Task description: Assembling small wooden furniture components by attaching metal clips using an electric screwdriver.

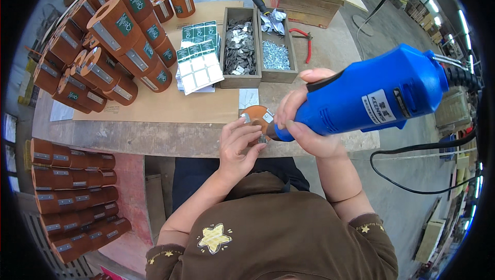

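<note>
My right hand (307,117) is closed around a blue electric screwdriver (368,94), its nose tilted down to the left. The nose meets an orange-brown cylinder (252,111) at the table's front edge. Metal plates (268,115) show on the cylinder's end. My left hand (238,147) steadies this cylinder from the left, fingers bent over it and thumb beside a small metal piece (263,139). The nose's tip and part of the cylinder are hidden by my hands.
Stacked brown cylinders (111,27) crowd the left of the table; more lie in rows (75,177) below left. Wooden boxes hold metal plates (240,48) and screws (276,55). Label sheets (198,66), red-handled pliers (309,48) and a screwdriver (259,2) lie near. A black cable (412,191) loops right.
</note>
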A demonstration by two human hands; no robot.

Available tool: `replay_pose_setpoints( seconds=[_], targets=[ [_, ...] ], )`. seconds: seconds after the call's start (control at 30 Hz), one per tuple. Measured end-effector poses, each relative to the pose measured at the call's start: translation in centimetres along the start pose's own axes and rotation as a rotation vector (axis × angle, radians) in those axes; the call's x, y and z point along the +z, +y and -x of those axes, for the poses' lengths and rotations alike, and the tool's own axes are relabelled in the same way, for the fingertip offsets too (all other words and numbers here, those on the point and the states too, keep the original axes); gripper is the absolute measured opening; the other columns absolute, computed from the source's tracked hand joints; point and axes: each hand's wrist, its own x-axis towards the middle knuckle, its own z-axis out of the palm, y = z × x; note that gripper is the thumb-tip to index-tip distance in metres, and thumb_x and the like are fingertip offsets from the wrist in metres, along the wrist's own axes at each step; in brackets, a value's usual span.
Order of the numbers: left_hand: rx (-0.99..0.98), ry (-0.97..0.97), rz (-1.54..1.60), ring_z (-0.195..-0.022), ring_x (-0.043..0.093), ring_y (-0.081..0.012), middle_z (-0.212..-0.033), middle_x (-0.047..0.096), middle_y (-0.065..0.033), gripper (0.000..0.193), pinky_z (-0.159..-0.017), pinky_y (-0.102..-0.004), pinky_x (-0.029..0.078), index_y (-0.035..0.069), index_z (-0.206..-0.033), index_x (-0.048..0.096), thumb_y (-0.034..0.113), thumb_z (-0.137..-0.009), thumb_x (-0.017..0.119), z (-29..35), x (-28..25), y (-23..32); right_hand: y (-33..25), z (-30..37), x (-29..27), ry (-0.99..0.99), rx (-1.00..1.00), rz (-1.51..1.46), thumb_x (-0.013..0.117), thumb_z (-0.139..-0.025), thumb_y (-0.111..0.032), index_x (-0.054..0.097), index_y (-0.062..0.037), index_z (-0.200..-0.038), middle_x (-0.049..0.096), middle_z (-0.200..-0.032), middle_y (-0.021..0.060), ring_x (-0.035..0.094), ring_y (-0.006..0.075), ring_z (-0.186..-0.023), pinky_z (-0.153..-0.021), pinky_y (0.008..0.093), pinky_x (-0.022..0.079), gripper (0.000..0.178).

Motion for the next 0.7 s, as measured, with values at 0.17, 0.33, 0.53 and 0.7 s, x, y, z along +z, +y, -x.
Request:
replay_pose_setpoints(
  seconds=[0.17,0.33,0.53,0.7],
  targets=[
    [0.001,0.000,-0.014,-0.100,0.048,-0.0288,-0.092,0.062,-0.0051,0.026,-0.083,-0.0361,0.039,0.005,-0.081,0.063,0.005,-0.056,0.071,0.0,-0.1,0.1,-0.4,-0.1,0.3,-0.029,0.032,0.053,0.056,-0.068,0.004,0.025,-0.0018,-0.115,0.050,-0.064,0.0068,0.052,0.0167,-0.060,-0.059,0.0287,0.045,0.057],
    [-0.037,-0.007,0.003,-0.099,0.048,-0.0282,-0.092,0.062,-0.0044,0.027,-0.083,-0.0361,0.039,0.006,-0.081,0.063,0.006,-0.055,0.072,-0.1,-0.1,0.0,-0.5,-0.4,0.8,-0.043,0.045,0.087,0.055,-0.066,0.007,0.026,0.0009,-0.114,0.051,-0.065,0.0070,0.053,0.0159,-0.060,-0.058,0.0265,0.045,0.056],
    [-0.021,-0.004,-0.038,-0.098,0.048,-0.0286,-0.092,0.062,-0.0049,0.027,-0.085,-0.0365,0.038,0.006,-0.082,0.063,0.006,-0.056,0.071,-0.5,-0.1,0.2,-0.1,-0.7,0.6,0.015,0.031,-0.007,0.055,-0.066,0.008,0.028,0.0007,-0.114,0.052,-0.066,0.0083,0.054,0.0163,-0.061,-0.058,0.0250,0.045,0.055],
    [0.026,-0.042,-0.029,-0.099,0.048,-0.0299,-0.093,0.060,-0.0091,0.026,-0.086,-0.0380,0.037,0.004,-0.083,0.061,0.005,-0.059,0.070,-0.5,0.9,0.6,0.4,1.4,0.0,0.177,0.226,-0.085,0.068,-0.062,-0.008,0.055,-0.0044,-0.086,0.055,-0.076,0.0024,0.053,0.0093,-0.068,-0.062,0.0244,0.045,0.027]
  ],
)
